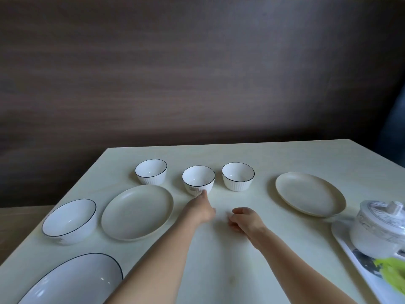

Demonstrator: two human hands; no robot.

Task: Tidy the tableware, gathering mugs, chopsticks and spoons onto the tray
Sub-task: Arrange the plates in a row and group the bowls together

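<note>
Three small white cups with dark rims stand in a row at the table's far side: left cup (151, 171), middle cup (198, 180), right cup (238, 176). My left hand (201, 208) reaches forward, its fingertips touching the near base of the middle cup without gripping it. Just to the right, my right hand (243, 219) rests on the table with fingers curled and nothing in them. A white tray (350, 249) lies at the right edge, carrying a lidded white pot (379, 229) and something green (392, 270). No chopsticks or spoons are in view.
Two beige oval plates lie on the table, one (137, 212) left of my hands and one (310, 194) to the right. A white bowl (69, 220) and a large white dish (72, 281) sit near the left front. A dark wall stands behind the table.
</note>
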